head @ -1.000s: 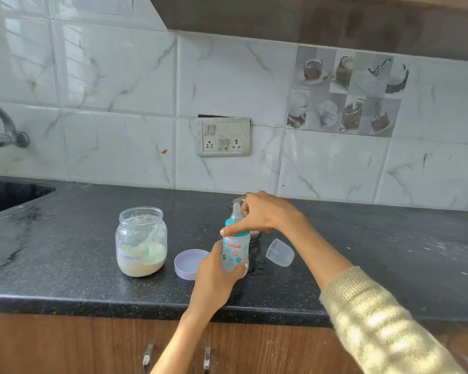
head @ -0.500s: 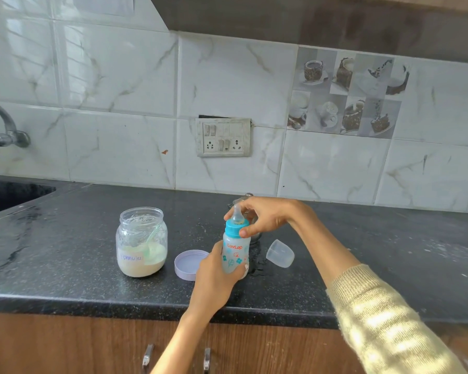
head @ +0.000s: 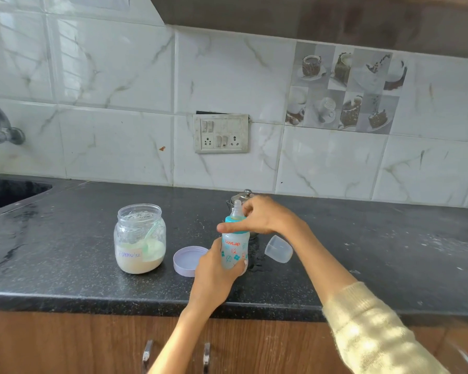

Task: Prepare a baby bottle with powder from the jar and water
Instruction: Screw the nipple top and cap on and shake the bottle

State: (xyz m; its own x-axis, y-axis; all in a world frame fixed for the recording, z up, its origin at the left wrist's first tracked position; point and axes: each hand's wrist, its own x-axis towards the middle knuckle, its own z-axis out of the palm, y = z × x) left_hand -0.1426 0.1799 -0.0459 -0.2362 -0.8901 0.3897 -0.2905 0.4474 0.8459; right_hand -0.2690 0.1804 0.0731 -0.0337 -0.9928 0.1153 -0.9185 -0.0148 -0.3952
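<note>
Head view: your left hand (head: 214, 276) grips the baby bottle (head: 235, 249) upright on the tabletop (head: 65, 265), your right hand (head: 260, 215) pinches its teal collar (head: 231, 220); the open powder jar (head: 139, 238) stands nearby left.

Soft daylight, moderately bright overall. Window-like reflections streak the glossy white marble wall tiles (head: 65, 63) at upper left; glare there is mild. Dappled patches of light fall on the cream knitted sleeve (head: 376, 338) at lower right. The black speckled stone counter (head: 65, 265) shows a dull sheen and only faint, short shadows. Wide-angle distortion bows the tile lines and counter edge towards the frame borders. Centre reasonably sharp; lower right corner smeared.
</note>
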